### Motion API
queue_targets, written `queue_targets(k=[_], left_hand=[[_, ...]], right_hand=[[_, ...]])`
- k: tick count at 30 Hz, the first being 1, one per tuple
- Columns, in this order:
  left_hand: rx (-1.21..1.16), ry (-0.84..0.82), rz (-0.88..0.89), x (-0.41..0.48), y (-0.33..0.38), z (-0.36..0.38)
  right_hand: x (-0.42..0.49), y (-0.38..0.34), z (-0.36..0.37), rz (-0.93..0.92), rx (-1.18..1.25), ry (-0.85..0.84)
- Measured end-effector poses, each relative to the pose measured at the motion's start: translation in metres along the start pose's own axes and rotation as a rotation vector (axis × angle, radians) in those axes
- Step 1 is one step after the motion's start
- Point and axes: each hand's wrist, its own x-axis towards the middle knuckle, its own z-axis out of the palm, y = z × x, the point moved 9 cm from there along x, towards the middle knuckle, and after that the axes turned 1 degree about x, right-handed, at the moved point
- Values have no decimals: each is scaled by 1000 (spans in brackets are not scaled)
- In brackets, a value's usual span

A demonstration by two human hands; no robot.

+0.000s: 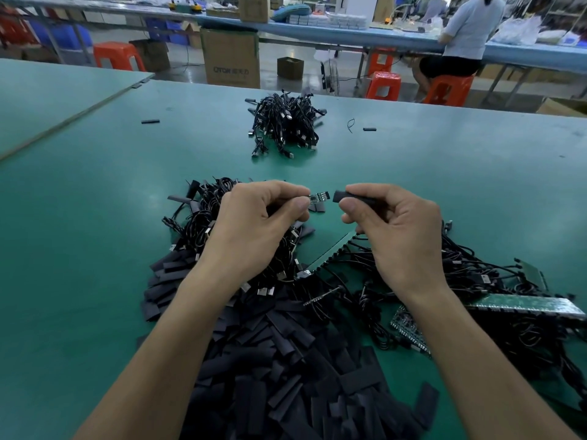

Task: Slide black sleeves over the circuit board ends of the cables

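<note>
My left hand (257, 217) pinches a cable just behind its small circuit board end (319, 197), which sticks out to the right. My right hand (394, 223) pinches a black sleeve (352, 197) with its open mouth facing the board, a small gap between them. Both are held above the green table (95, 201). A large heap of flat black sleeves (286, 360) lies under my forearms. Tangled black cables (203, 214) lie behind my left hand.
A bundle of black cables (286, 125) sits farther back on the table. Green circuit board strips (524, 304) and more cables lie at the right. Two stray sleeves (150, 121) (369, 129) lie apart. Beyond the table are red stools, cardboard boxes and a seated person (463, 36).
</note>
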Motion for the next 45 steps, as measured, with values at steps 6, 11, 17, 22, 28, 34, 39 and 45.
queue_targets(k=[6, 11, 17, 22, 28, 34, 39, 45], left_hand=[[-34, -14, -9, -1, 0, 3], [-39, -24, -4, -1, 1, 5], [-52, -49, 8, -1, 3, 6], [-80, -59, 17, -1, 3, 4], [-65, -77, 21, -1, 2, 6], [-98, -112, 29, 0, 1, 7], [-125, -132, 24, 0, 2, 8], [-107, -86, 37, -1, 4, 7]], right_hand=[[0, 0, 1, -21, -24, -3], [-1, 2, 2, -14, -19, 6], [-2, 4, 2, 14, 33, 4], [1, 7, 5, 38, 60, -61], [3, 15, 6, 83, 135, -94], [3, 19, 7, 108, 194, -130], [6, 16, 9, 115, 258, -246], [7, 13, 8, 103, 236, -198]])
